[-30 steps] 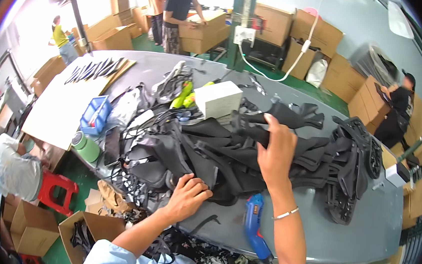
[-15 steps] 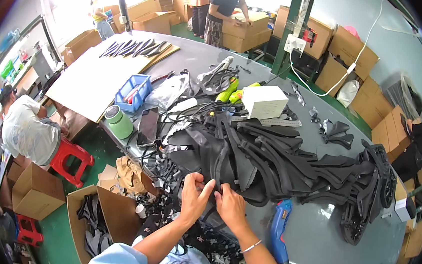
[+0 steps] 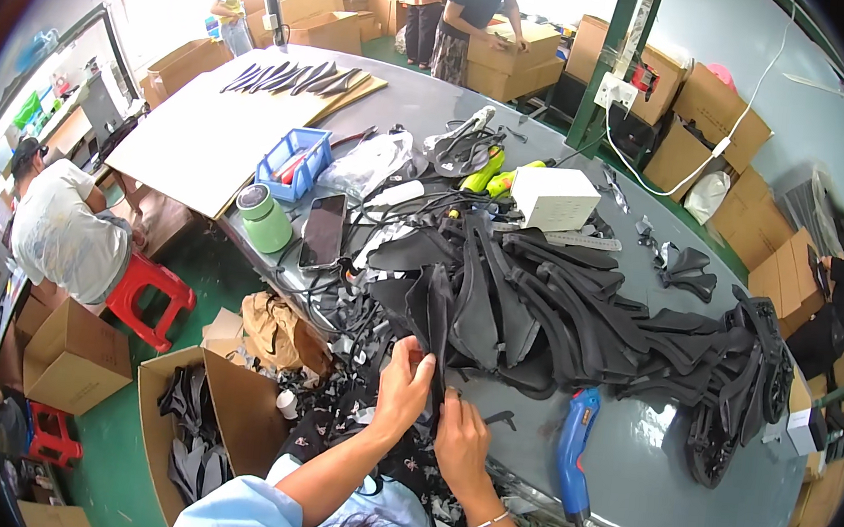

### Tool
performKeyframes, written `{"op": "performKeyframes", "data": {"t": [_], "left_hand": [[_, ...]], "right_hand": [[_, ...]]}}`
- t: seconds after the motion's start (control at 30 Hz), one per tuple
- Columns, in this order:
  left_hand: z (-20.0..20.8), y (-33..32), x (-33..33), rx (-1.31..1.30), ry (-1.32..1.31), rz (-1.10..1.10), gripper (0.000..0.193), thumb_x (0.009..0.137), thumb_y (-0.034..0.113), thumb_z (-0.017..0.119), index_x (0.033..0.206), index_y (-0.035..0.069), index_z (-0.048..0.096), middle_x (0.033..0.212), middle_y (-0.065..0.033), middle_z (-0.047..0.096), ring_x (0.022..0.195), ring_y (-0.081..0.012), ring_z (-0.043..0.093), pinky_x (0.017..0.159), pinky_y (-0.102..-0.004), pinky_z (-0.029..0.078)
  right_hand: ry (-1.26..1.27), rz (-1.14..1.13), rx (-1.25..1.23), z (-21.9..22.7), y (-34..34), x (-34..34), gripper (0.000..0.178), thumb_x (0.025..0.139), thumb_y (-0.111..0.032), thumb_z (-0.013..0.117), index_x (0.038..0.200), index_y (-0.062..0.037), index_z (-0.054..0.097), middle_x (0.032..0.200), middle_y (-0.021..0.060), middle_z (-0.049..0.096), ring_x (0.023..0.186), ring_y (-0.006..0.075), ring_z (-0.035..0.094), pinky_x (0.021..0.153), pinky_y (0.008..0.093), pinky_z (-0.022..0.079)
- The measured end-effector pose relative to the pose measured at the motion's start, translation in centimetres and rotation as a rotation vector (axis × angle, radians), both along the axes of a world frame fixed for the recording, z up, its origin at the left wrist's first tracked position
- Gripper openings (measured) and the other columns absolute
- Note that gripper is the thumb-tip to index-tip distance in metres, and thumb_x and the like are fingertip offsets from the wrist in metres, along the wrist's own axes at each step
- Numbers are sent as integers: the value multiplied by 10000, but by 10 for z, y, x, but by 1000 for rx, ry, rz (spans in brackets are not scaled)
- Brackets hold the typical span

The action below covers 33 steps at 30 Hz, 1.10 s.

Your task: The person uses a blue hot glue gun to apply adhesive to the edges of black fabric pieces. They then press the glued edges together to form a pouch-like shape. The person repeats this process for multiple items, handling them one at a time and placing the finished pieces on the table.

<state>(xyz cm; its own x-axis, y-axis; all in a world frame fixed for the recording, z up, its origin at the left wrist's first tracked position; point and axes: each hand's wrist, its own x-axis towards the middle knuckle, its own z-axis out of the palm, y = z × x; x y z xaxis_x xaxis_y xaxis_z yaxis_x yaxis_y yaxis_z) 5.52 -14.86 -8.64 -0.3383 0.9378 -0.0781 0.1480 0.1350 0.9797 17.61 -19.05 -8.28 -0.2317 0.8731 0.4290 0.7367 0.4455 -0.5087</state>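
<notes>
A long, curved black padded piece [image 3: 432, 310] stands on end at the near edge of the table, in front of my body. My left hand [image 3: 403, 387] is closed on its left side low down, the thumb pointing up along it. Just below and to the right, the bent fingers of my right hand [image 3: 463, 438] pinch the edge of the same piece. Its lower end is partly hidden between my hands. Beyond it lies a heap of similar black padded pieces [image 3: 578, 317]. A blue corded handheld power tool [image 3: 576, 453] rests to the right of my right hand.
Left of the heap are a phone [image 3: 324, 230], a green jar [image 3: 263, 220] and a blue basket [image 3: 293, 164]. A white box [image 3: 554, 199] stands behind the heap. An open carton [image 3: 245, 424] of black pieces sits at lower left. Other people work around the room.
My right hand has moved down along the black piece, and the piece now stands more upright. The whole view has shifted slightly, so the table appears further right.
</notes>
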Motion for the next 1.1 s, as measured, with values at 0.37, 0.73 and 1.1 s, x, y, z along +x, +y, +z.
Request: {"op": "performKeyframes", "data": {"t": [0.37,0.73,1.1], "left_hand": [[33,-16,8,189,256,96,292,862,183,582,1054,-24,508,807,-207,593,669,-301,580,621,-367,459],[20,-31,-39,90,-506,-84,339,941,308,506,1088,13,587,916,-8,605,819,-104,530,726,-255,424],[19,-81,-13,-255,-202,-430,293,848,204,646,1062,14,584,919,-16,609,857,-102,560,729,-257,466]], "right_hand": [[291,-154,44,37,9,-14,355,864,-129,578,1156,44,475,947,218,606,864,362,593,746,432,473],[1428,-223,-469,33,39,13,197,850,-142,657,995,-25,595,910,8,576,829,74,500,785,218,406],[898,-419,-150,52,36,-18,293,916,-261,569,763,-15,522,686,-38,431,659,67,338,589,235,305]]}}
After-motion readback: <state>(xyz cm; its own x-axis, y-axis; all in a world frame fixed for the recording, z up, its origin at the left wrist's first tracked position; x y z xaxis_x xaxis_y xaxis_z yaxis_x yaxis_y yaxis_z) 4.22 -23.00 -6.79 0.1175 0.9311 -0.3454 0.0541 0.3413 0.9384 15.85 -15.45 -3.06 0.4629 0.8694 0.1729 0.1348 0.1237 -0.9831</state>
